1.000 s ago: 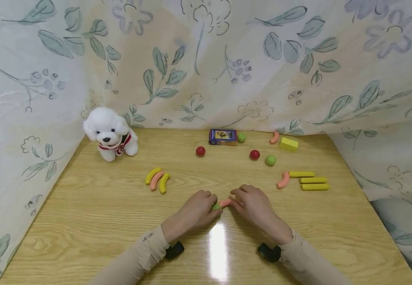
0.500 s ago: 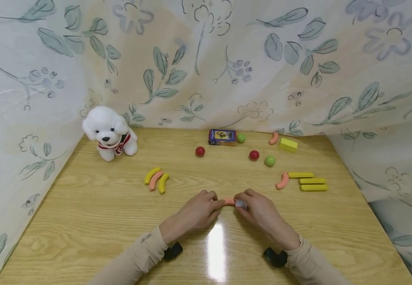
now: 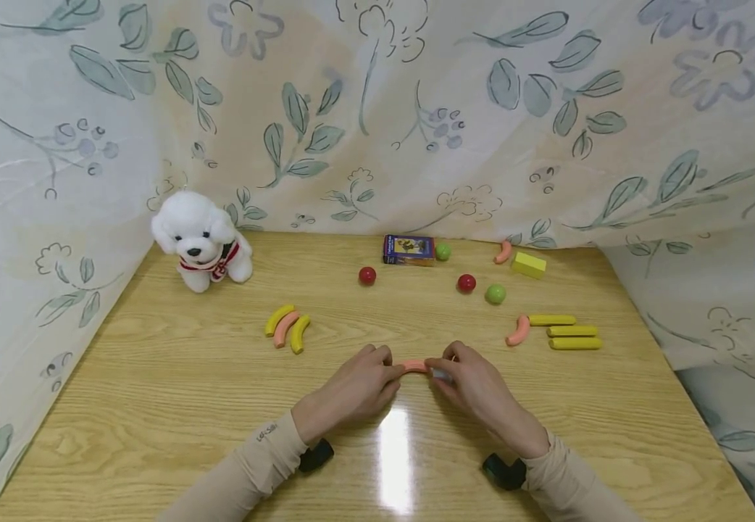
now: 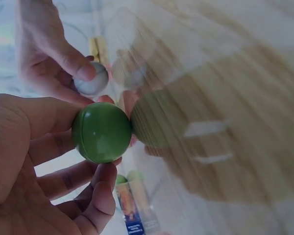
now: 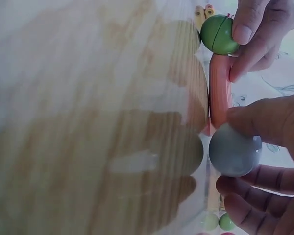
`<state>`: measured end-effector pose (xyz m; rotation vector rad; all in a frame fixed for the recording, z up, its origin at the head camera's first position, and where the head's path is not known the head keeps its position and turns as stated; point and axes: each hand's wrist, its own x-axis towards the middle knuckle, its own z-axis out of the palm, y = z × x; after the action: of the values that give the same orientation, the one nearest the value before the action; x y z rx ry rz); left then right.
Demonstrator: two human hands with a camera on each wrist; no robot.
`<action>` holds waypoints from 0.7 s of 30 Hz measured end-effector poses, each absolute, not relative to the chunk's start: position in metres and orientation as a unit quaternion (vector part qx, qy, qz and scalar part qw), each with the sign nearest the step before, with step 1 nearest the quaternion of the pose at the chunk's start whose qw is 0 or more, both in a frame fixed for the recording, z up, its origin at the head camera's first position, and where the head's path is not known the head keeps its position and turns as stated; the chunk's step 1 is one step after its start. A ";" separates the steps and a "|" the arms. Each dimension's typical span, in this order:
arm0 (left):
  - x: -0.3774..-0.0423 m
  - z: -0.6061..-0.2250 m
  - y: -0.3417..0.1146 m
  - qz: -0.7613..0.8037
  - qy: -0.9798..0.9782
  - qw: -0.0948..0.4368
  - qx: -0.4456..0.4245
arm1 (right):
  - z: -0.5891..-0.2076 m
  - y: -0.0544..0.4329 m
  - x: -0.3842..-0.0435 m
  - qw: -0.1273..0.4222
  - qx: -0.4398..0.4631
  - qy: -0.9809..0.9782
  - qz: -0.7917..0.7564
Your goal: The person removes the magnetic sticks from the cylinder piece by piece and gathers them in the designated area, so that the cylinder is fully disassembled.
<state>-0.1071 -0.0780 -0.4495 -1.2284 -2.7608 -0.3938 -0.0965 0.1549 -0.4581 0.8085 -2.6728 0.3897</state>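
Note:
Between the two hands on the wooden table (image 3: 188, 406) lies a curved salmon-pink piece (image 3: 415, 366), like a short arch. My left hand (image 3: 354, 384) pinches a glossy green ball (image 4: 103, 132) at the left end of this piece, with a finger on the piece too. The left hand hides that ball in the head view. At the other end, my right hand (image 3: 478, 388) grips a pale grey ball (image 5: 235, 151) between thumb and fingers, and a fingertip touches the pink piece. The right wrist view shows both balls and the pink piece in one row.
Two yellow curved pieces (image 3: 280, 320) flank a pink one at left. A white plush dog (image 3: 195, 235) sits behind them. Farther back are a card box (image 3: 409, 250), red balls (image 3: 367, 275), green balls (image 3: 495, 293) and a yellow block (image 3: 530, 264). Yellow sticks (image 3: 575, 344) lie at right.
My right hand has shifted slightly right along the pink piece, and the grey ball has come into sight in it. The green ball, visible earlier at my left fingertips, is hidden from the head view.

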 end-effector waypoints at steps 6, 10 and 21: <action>-0.108 -0.450 -0.081 -0.130 -0.905 0.048 -0.402 | -0.446 0.171 -0.121 0.135 0.238 -0.951 0.146; -0.108 -0.451 -0.082 -0.144 -0.905 0.035 -0.398 | -0.441 0.187 -0.158 0.133 0.189 -0.959 0.161; -0.104 -0.448 -0.087 -0.154 -0.914 0.022 -0.374 | -0.444 0.209 -0.208 0.218 0.152 -0.962 0.067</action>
<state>-0.1040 -0.0866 -0.4484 -1.1579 -2.8322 -0.4783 -0.2076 0.2086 -0.4437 0.4195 -2.6637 0.1852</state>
